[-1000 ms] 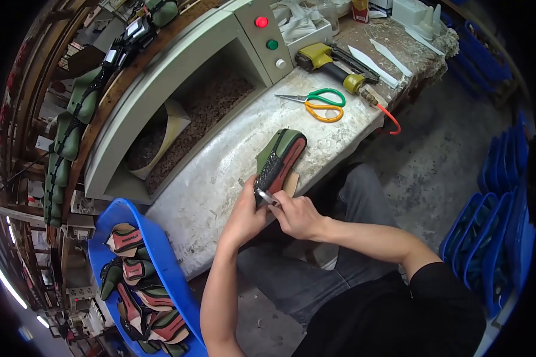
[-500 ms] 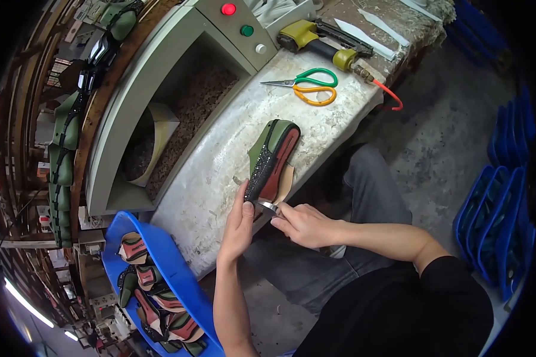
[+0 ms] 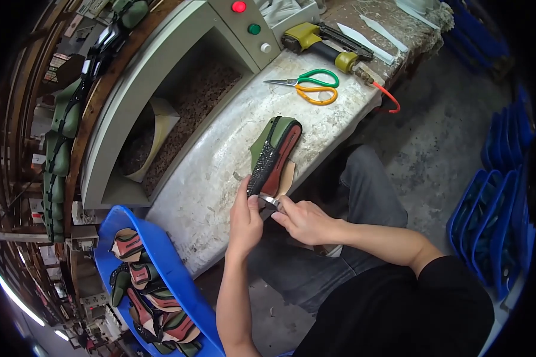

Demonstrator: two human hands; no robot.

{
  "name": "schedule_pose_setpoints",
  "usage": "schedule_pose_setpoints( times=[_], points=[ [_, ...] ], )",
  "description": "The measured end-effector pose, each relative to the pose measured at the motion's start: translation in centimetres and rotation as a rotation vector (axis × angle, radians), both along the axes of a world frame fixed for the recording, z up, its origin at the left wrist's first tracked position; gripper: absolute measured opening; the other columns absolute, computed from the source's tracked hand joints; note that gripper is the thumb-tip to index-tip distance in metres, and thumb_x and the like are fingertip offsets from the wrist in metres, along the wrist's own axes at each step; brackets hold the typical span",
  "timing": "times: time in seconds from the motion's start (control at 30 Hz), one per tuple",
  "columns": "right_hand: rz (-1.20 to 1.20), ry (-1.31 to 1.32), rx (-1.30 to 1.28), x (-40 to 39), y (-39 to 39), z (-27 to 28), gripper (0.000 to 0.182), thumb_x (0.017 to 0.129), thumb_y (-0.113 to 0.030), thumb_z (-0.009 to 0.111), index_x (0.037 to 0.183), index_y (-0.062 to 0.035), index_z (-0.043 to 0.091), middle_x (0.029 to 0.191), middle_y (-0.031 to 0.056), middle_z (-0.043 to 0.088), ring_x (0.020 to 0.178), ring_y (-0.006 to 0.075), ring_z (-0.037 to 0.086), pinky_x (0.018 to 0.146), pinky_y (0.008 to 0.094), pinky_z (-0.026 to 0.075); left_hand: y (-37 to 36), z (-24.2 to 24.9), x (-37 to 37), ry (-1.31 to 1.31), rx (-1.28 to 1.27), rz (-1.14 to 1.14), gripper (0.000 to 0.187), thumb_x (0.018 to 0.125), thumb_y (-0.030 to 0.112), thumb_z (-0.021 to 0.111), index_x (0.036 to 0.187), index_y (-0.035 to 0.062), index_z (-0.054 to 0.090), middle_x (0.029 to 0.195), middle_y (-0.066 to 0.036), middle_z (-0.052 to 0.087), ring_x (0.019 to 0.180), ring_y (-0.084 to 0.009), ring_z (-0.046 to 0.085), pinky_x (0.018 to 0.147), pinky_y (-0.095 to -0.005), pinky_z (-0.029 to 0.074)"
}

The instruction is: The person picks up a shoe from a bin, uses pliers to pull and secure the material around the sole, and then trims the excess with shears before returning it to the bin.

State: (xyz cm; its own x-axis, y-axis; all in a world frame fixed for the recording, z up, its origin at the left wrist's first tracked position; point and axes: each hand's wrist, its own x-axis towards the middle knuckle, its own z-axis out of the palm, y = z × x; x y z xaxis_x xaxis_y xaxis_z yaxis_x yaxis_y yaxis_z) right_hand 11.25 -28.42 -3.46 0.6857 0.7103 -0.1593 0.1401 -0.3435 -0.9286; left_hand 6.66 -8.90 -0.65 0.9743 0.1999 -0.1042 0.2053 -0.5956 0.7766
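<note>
"What do we have in our left hand (image 3: 246, 219)?"

"Its grip is wrapped on the seven-o'clock end of a green shoe form (image 3: 273, 156) with glittery black upper and red underside, over the pale, scuffed table (image 3: 190, 214)."

"And our right hand (image 3: 308, 221)?"

"At five o'clock, its fingers curled round a small silvery metal tool (image 3: 271, 200) beside that end; we cannot tell whether they touch. Green-and-orange-handled scissors (image 3: 317, 85) lie at one o'clock."

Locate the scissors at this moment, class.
In the head view, the scissors lie on the worktable in the upper part, just right of centre, between the yellow air tool and the green shoe piece.
</note>
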Motion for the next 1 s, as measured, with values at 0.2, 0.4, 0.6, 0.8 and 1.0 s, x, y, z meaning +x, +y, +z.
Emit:
schedule_pose_setpoints(
  times=[0.2,0.4,0.6,0.8,1.0],
  points=[
    [-0.111,0.476,0.024,-0.4,-4.8,1.7,0.028,0.110,-0.023,0.052,0.122,0.0022,0.053,0.086,0.0166,0.074,0.065,0.0400,0.068,0.063,0.0457,0.052,-1.7,-2.7,0.2,-0.192,0.392,0.136,0.048,0.108,0.008,0.050,0.154,-0.0038,0.048,0.134,-0.026,0.069,0.108,-0.0391,0.072,0.095,-0.0441,0.054],
    [-0.194,-0.095,0.184,-0.4,-4.7,0.2,0.027,0.110,-0.021,0.054,0.123,0.0024,0.056,0.085,0.0088,0.070,0.057,0.0266,0.061,0.058,0.0333,0.048,1.7,-2.8,-1.1,-0.246,-0.093,0.022,0.050,0.100,0.001,0.056,0.149,-0.0060,0.052,0.129,-0.027,0.072,0.102,-0.0419,0.074,0.089,-0.0446,0.056],
    [-0.207,-0.663,0.279,-0.2,-0.9,-0.3,0.029,0.104,-0.011,0.061,0.129,0.0020,0.056,0.084,0.0098,0.070,0.059,0.0269,0.063,0.056,0.0344,0.048,0.2,-2.1,-1.3,-0.343,0.079,0.073,0.049,0.095,-0.003,0.059,0.144,-0.0068,0.058,0.122,-0.027,0.075,0.098,-0.0430,0.075,0.086,-0.0450,0.057],
    [-0.206,-0.751,0.321,0.1,2.8,-2.3,0.033,0.098,-0.004,0.067,0.129,0.0015,0.055,0.087,0.0129,0.072,0.063,0.0326,0.069,0.055,0.0414,0.051,0.1,-2.2,-1.3,-0.412,0.068,0.103,0.046,0.095,-0.002,0.059,0.140,-0.0068,0.061,0.120,-0.027,0.075,0.100,-0.0451,0.074,0.087,-0.0460,0.057],
    [-0.182,-0.778,0.235,1.5,3.7,-3.6,0.031,0.096,-0.002,0.068,0.125,0.0010,0.056,0.085,0.0144,0.072,0.062,0.0351,0.069,0.054,0.0440,0.050,-0.3,-1.4,-1.3,-0.328,0.013,0.154,0.045,0.095,-0.002,0.059,0.140,-0.0071,0.061,0.121,-0.028,0.075,0.101,-0.0472,0.073,0.087,-0.0473,0.057]
  ],
)
